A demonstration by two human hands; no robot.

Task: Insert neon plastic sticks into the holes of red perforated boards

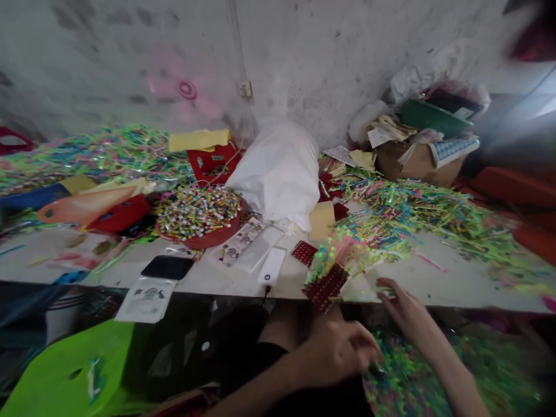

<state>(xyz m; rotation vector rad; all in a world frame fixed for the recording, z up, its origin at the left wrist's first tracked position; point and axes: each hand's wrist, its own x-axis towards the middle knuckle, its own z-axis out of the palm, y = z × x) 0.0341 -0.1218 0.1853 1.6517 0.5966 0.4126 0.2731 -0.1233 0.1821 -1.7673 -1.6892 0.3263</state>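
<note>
We judge the coloured strips [419,376], heaped below the counter [452,284], light, flexible and tangle-prone: pinch mid-length. Right hand [403,304]: grip parted. Left hand [341,350]: curled near the strips; blurred, we cannot tell whether it holds any.

A pink fan [187,90] with blurred blades shows before the stained grey wall [313,69], far and left, with a white socket [245,88] to its right. Below the socket, a white sack [284,174] sits on the far middle of the surface [452,289]. Just left of it is a red basket [212,165], yellow card [200,141] across its top. Nearer, a white device [273,265] with a black plug [267,288] at its near end lies right of a black phone [167,267]. Far right, a cardboard box [419,165] carries papers [382,130] and a green tub [434,119]. A bright green stool [43,370] stands near left.
</note>
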